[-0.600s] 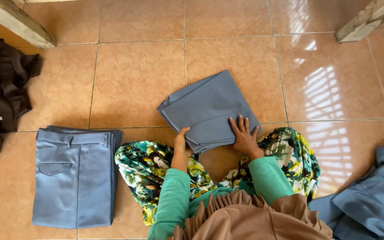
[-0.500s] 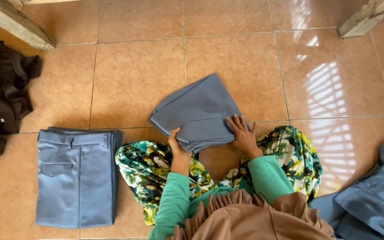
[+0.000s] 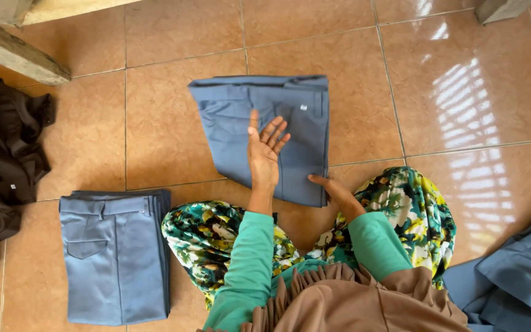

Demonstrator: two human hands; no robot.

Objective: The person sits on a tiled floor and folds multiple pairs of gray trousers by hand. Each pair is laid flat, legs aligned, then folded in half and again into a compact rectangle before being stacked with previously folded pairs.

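A folded pair of grey-blue trousers (image 3: pixel 259 132) is laid flat on the tiled floor (image 3: pixel 167 129), directly in front of the knees. The left hand (image 3: pixel 264 154) is held open above the fabric, fingers spread and palm turned partly upward, gripping nothing. The right hand (image 3: pixel 338 195) is placed at the near right corner of the trousers, fingers on the edge; whether the cloth is pinched cannot be told. A stack of folded trousers (image 3: pixel 115 255) is positioned to the left, well apart, and dark garments (image 3: pixel 4 166) are heaped further left.
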